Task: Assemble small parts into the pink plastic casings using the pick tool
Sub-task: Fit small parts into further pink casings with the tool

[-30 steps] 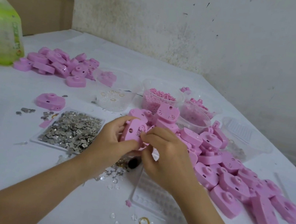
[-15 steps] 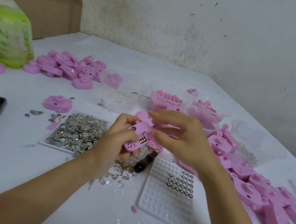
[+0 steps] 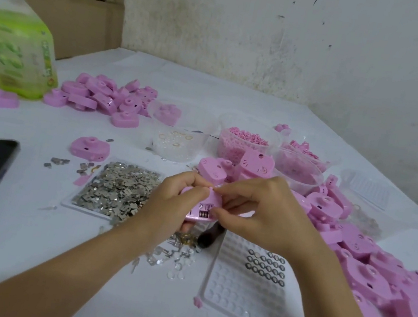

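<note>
Head view centres on a small pink plastic casing [image 3: 201,209], held clear of the white table [image 3: 25,239] in front of the person, its side slot with tiny metal contacts turned toward the camera. It looks like a light, stiff moulded shell with a smooth skin, likely to skid in a loose grip, and the contacts seem easy to bend. The rounded outer rim, away from the slot, is the safe place to hold it. The left hand [image 3: 168,201] does so, fingers and thumb curled around the casing's left end. The right hand [image 3: 262,213] has its fingers bent, the tips pinching at the casing's top edge; whether a small part sits between them is too small to tell. A dark-handled pick tool [image 3: 210,236] lies on the table just under the hands, gripped by neither. To its left is a shallow tray of silver metal pieces [image 3: 69,204] and to its right a white dimpled tray with dark rings [image 3: 234,299]; a heap of loose pink casings [image 3: 376,267] spreads further right. Half a second earlier the right hand was raised above the casing with fingers spread; it has since come down onto it, while the left hand's hold and the tool's place are unchanged.
</note>
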